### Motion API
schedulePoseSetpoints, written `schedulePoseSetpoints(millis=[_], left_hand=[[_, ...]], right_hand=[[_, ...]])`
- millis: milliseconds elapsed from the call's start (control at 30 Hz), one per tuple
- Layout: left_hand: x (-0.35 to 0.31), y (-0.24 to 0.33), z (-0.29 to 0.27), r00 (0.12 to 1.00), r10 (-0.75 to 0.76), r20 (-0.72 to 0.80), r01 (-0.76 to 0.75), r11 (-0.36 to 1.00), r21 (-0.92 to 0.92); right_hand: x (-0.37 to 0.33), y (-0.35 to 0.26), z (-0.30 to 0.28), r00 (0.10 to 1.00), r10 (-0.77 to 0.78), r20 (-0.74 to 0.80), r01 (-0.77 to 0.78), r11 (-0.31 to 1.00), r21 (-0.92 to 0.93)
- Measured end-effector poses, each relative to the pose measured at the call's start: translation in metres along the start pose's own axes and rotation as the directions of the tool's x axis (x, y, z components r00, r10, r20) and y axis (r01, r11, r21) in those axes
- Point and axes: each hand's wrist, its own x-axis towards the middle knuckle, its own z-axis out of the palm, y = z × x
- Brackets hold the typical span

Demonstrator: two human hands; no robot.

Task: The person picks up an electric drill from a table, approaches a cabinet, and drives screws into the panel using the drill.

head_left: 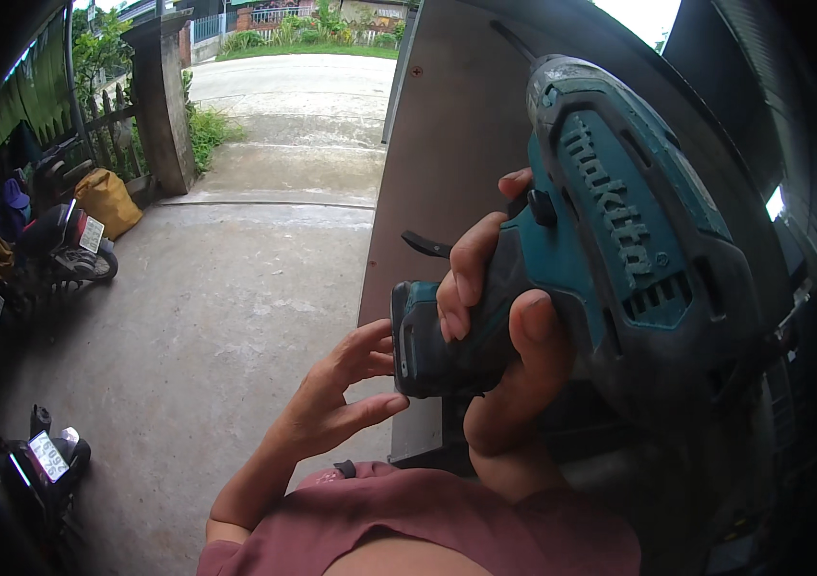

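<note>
A teal and black cordless impact driver [619,211] fills the right side of the view, close up. My right hand [514,317] is wrapped round its handle, with the thumb on the near side. At the top of the tool, a thin dark bit [514,40] points up and left over a brown panel [447,144]. My left hand [346,384] is by the battery [418,350] at the handle's base, thumb and fingers spread. Some of its fingertips pass behind the battery; whether they touch it I cannot tell. A black strap [425,244] sticks out from the handle.
The panel stands upright, with a screw [417,72] near its top. Motorbikes [68,240] and a yellow sack [109,204] line the left side; another motorbike [39,466] is nearer. Concrete floor [236,278] runs out past a pillar [161,106] to a road.
</note>
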Motion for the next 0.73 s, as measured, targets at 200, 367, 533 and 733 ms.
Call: schedulePoseSetpoints(millis=[200,367,533,733], left_hand=[[-0.003,-0.004,0.005,1.0,-0.018,-0.003,0.018,0.998,0.068],[-0.007,-0.003,-0.006,1.0,0.009,0.009,-0.01,0.998,0.066],[-0.023,-0.014,-0.058,1.0,-0.003,0.011,0.002,0.999,0.043],[-0.067,-0.049,-0.18,0.925,-0.241,-0.294,0.239,0.97,-0.043]], right_hand=[[0.001,0.0,-0.011,0.998,0.047,0.034,-0.045,0.997,-0.07],[0.007,-0.003,-0.017,0.991,0.088,0.105,-0.073,0.988,-0.134],[0.005,0.011,-0.013,0.988,0.088,0.126,-0.065,0.983,-0.171],[0.004,0.06,0.011,0.989,-0.126,-0.082,0.143,0.961,0.238]])
